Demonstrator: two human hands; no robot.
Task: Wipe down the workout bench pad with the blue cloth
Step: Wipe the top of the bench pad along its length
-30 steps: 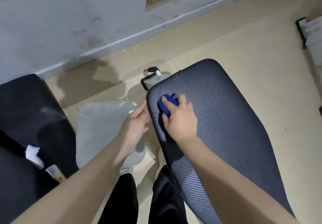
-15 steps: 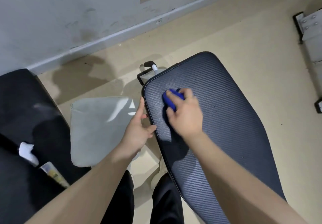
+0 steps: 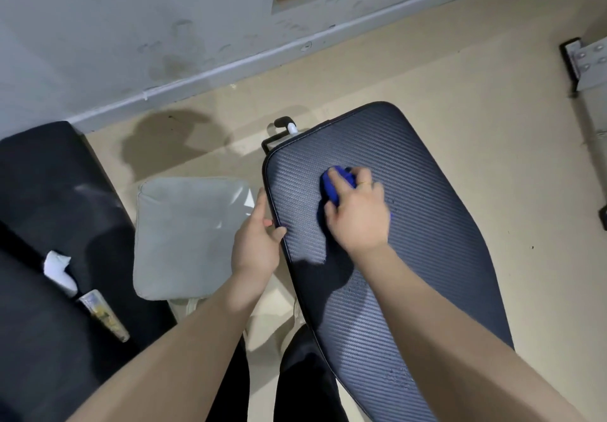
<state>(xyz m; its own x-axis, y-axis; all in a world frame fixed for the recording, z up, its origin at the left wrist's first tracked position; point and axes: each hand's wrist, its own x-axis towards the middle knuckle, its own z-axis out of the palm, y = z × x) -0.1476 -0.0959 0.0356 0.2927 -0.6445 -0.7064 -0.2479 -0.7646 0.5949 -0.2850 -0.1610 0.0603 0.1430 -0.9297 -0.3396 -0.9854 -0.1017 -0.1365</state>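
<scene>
- Wiping far part of bench pad (image 3: 427, 224) with blue cloth (image 3: 331, 188), right hand (image 3: 359, 214) fingers curled on it.
- Steadying pad edge, left hand (image 3: 256, 244) thumb hooked over it.
- Leaving, seemingly, most of near pad unwiped.

both forearms reaching forward, left hand (image 3: 255, 246) gripping an edge with thumb on top, right hand (image 3: 358, 214) fingers curled, pressing down

The dark ribbed surface (image 3: 427, 224) carries a bunched blue cloth (image 3: 335, 185) near its far end. Beside it, a grey cushion (image 3: 184, 234) lies on the beige floor (image 3: 492, 93).
</scene>
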